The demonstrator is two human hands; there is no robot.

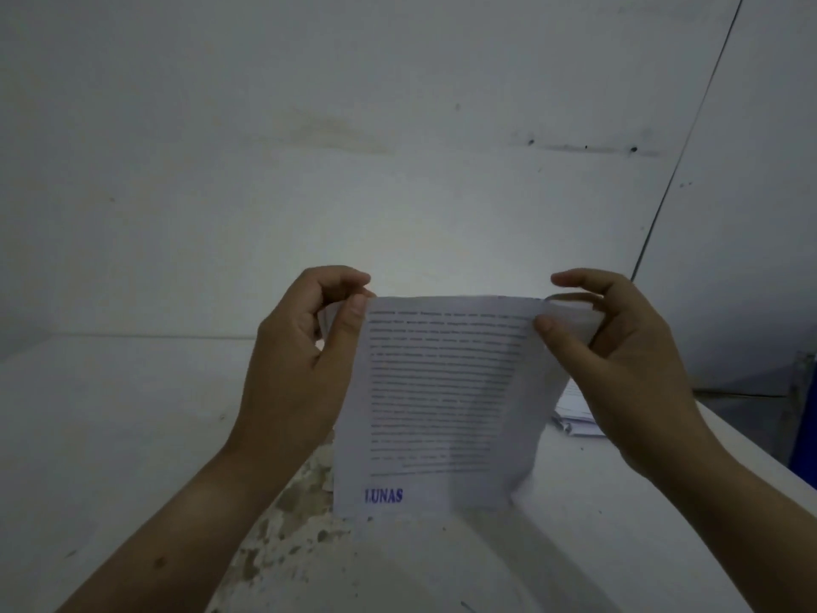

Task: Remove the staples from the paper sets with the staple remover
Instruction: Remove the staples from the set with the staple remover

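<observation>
I hold a white paper set [437, 400] upright in front of me, printed with lines of dark text and a blue stamp reading LUNAS near its bottom left. My left hand [300, 365] pinches its top left corner between thumb and fingers. My right hand [619, 356] pinches the top right corner, where the sheets curl back. No staple shows in the dim light. The staple remover is not in view.
A white table [110, 435] with a worn, speckled patch lies below the paper. More paper sets [574, 413] lie on the table behind my right hand. A white wall stands behind, and a blue object [804, 435] sits at the right edge.
</observation>
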